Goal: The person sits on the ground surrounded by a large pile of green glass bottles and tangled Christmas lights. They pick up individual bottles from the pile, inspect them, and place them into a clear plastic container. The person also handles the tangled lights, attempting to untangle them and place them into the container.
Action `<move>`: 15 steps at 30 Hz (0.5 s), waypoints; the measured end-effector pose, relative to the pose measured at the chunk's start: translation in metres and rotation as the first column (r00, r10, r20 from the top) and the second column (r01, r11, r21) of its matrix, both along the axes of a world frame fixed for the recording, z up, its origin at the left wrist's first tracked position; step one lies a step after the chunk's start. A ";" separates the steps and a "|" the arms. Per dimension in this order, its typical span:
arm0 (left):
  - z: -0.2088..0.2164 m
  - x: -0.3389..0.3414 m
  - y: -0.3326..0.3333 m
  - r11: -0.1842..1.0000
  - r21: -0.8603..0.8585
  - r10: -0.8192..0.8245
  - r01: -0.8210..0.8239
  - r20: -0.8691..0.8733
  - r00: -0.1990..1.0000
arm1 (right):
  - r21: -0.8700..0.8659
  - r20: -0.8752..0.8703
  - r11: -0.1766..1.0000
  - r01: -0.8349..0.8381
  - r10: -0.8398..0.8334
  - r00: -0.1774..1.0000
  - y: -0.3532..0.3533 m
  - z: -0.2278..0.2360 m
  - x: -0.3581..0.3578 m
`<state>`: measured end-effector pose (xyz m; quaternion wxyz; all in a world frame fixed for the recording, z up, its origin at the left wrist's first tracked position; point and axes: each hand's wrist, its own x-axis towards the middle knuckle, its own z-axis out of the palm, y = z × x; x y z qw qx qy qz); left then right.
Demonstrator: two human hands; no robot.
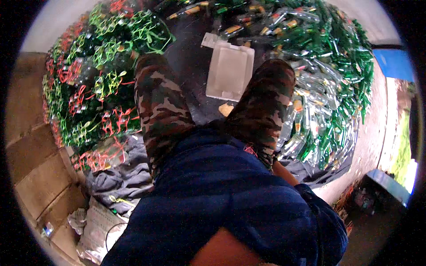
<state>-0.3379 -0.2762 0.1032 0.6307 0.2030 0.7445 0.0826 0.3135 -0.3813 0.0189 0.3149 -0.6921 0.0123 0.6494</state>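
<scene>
Your dark blue top (222, 186) fills the near view; from its right sleeve (328, 221) your bare right forearm (286, 174) runs forward along the outside of your right leg, in camouflage trousers (266, 93), which hides the right hand; I cannot tell how far that hand is open, or what it holds or touches; your left hand is out of view, so I cannot tell its state either, nor whether the two are apart or together.

Just left of your right forearm, pinkish-red strands (250, 150) lie at your hip; beside and beyond the forearm, clear glass bottles (315, 88) lie heaped, with green glass bottles (350, 84) farther right; a dark sheet (326, 175) shows under the near edge of that pile.

Well left of the forearm, past your left leg, are crumpled black sheeting (126, 166) and a printed pale sack (100, 224); beyond these, a stack of bottles is bound with green straps (111, 82) and red straps (115, 119).

Ahead and left of the hidden right hand, between your knees, lie a tan scrap (225, 109) and, farther on, a shallow off-white plastic tray (230, 71); a block wall (33, 146) closes the far left; a blue panel (394, 64) stands far right.
</scene>
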 end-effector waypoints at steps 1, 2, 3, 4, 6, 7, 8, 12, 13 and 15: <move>-0.003 0.006 -0.020 0.999 -0.033 0.010 -0.011 -0.016 1.000 | -0.011 0.000 1.000 -0.012 0.012 1.000 0.004 0.000 0.004; -0.005 0.011 -0.029 0.998 -0.057 0.002 -0.003 -0.031 1.000 | -0.017 -0.002 1.000 -0.007 0.007 1.000 0.004 -0.002 0.004; -0.007 0.013 -0.036 0.997 -0.073 -0.007 0.004 -0.044 0.999 | -0.019 -0.004 1.000 -0.009 0.009 1.000 0.008 -0.007 0.003; -0.009 0.020 -0.043 0.996 -0.086 -0.007 0.003 -0.048 0.999 | -0.020 -0.007 1.000 -0.022 0.022 1.000 0.015 -0.007 0.004; -0.011 0.027 -0.049 0.995 -0.097 -0.023 0.018 -0.058 0.998 | -0.019 -0.009 0.999 -0.047 0.047 0.999 0.030 -0.008 0.007; -0.013 0.030 -0.050 0.995 -0.101 -0.033 0.027 -0.062 0.998 | -0.013 -0.007 0.998 -0.054 0.054 0.999 0.039 -0.009 0.006; -0.014 0.033 -0.046 0.995 -0.094 -0.049 0.043 -0.061 0.997 | -0.003 -0.003 0.998 -0.061 0.061 0.998 0.050 -0.011 0.008; -0.017 0.044 -0.036 0.994 -0.073 -0.090 0.086 -0.067 0.994 | 0.016 0.018 0.998 -0.069 0.069 0.997 0.071 -0.008 0.012; -0.017 0.047 -0.033 0.994 -0.065 -0.097 0.092 -0.070 0.993 | 0.022 0.018 0.997 -0.075 0.074 0.997 0.078 -0.008 0.015; -0.019 0.053 -0.031 0.993 -0.063 -0.107 0.103 -0.071 0.992 | 0.015 0.028 0.997 -0.076 0.075 0.997 0.081 -0.007 0.020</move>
